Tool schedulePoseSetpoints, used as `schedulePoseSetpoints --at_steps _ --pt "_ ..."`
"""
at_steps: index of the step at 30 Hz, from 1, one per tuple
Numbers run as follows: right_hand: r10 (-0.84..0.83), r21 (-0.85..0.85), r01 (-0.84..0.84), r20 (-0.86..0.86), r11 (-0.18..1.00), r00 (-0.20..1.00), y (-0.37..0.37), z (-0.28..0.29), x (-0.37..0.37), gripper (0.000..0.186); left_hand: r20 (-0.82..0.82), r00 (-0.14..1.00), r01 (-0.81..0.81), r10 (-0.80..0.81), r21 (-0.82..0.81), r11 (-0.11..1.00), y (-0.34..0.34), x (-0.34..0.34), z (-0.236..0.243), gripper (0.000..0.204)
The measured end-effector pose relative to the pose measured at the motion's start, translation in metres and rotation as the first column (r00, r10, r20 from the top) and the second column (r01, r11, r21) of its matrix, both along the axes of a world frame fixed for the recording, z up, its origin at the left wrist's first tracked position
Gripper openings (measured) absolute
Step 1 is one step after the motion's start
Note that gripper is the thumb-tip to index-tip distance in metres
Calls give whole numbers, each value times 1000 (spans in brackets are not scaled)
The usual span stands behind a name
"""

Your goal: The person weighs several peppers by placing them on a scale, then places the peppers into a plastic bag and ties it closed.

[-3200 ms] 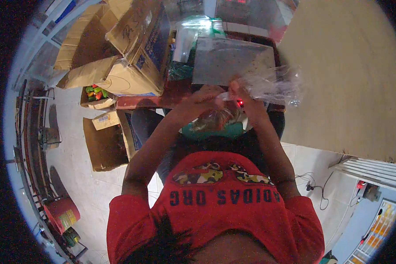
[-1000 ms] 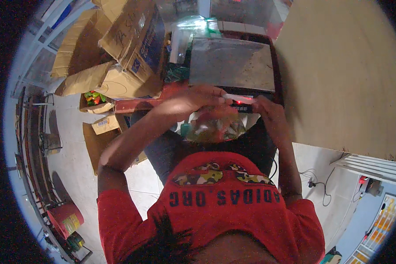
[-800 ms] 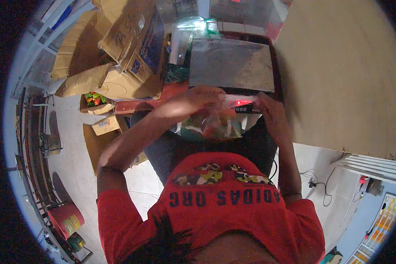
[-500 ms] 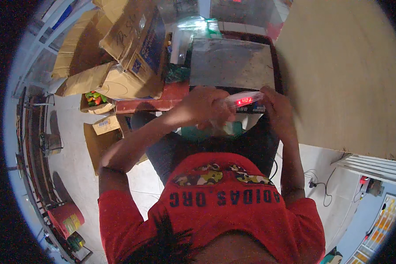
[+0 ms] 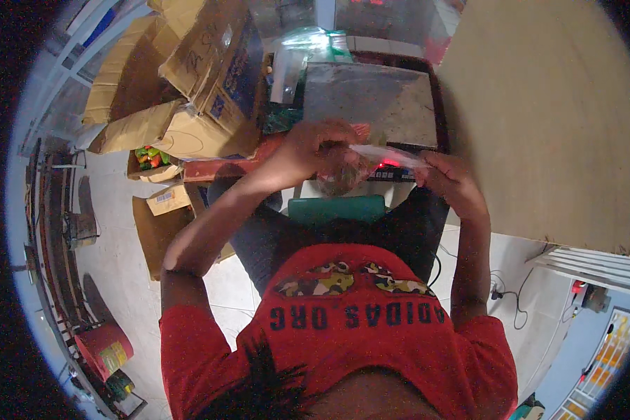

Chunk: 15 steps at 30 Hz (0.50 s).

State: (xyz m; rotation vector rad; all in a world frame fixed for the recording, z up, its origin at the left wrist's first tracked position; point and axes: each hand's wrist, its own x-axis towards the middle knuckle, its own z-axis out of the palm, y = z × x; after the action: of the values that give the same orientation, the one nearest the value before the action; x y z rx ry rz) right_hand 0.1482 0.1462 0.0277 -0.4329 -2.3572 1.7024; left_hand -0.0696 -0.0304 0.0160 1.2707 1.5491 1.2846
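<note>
Over the front edge of a scale (image 5: 371, 94) with a flat metal plate and a glowing red display, a clear plastic bag (image 5: 388, 152) is stretched between my two hands. My left hand (image 5: 318, 150) grips the bag; its bulging part (image 5: 343, 175) hangs just below that hand, and its contents are too blurred to name. On the other side, my right hand (image 5: 455, 183) is closed on the bag's narrow, pulled-out end. Behind the bag, part of the display is covered. A patch of something reddish (image 5: 362, 131) shows beside the left fingers.
Open cardboard boxes (image 5: 213, 84) stand at the left on a red surface. Below them, a smaller box holds red and green peppers (image 5: 152, 157). A large wooden board (image 5: 553, 133) takes up the right side. Under my hands is a green object (image 5: 336, 208).
The bag's bulging part now shows below my left hand, which has moved slightly up. My right hand has shifted down and a little right, keeping the bag's end.
</note>
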Motion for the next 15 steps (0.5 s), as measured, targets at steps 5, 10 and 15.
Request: schedulePoseSetpoints --at_steps 5,10,15 --pt "-15 -170 33 108 985 994 -6 11 16 23 -431 901 32 50 181 983 -3 -3 5 24" --pt "-12 -225 42 132 974 991 -6 -7 40 23 -528 840 20 126 261 965 -11 -3 6 22" --pt "-90 102 89 5 991 996 -3 -4 47 24 -643 753 27 140 243 970 -14 -4 22 27"
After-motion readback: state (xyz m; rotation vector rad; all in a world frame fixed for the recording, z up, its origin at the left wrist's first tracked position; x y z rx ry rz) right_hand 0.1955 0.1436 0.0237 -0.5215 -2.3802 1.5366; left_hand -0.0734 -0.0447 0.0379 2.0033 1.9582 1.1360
